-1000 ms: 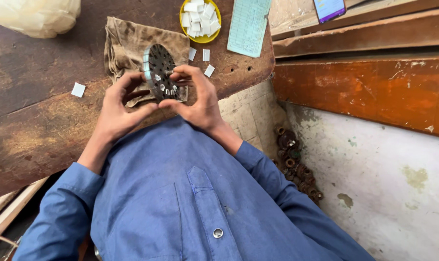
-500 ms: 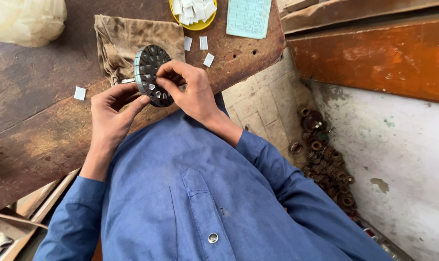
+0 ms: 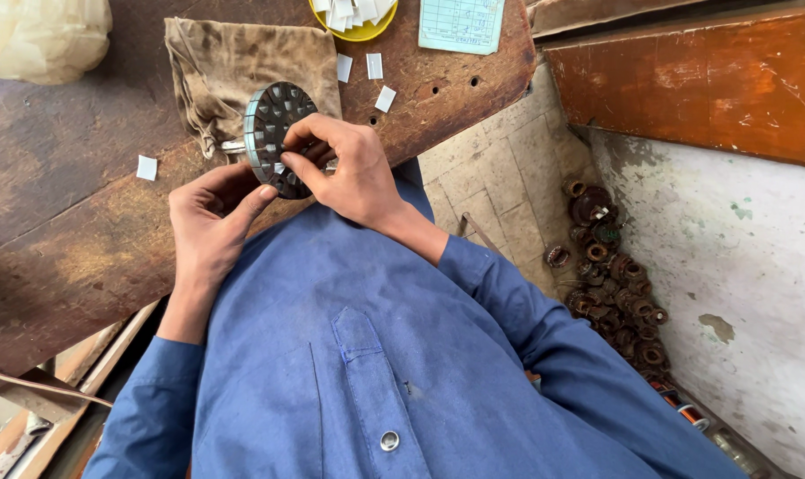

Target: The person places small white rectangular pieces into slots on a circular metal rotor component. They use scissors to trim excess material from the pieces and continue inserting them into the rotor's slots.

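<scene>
Here we see the left hand cupping the slotted metal disc from below, fingers clamped on its rim; right hand pinches its face. Disc is held just over the worn wooden bench, looks heavy, rigid, sharp-slotted; we'd grip the rim. Stained cloth behind, copper coils on the tiled floor at right

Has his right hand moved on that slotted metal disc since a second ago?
Yes. The right hand has come up from the slotted disc's lower right edge onto its face, nearer the brown cloth.

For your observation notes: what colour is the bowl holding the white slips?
Yellow bowl, head view, top edge.
</scene>
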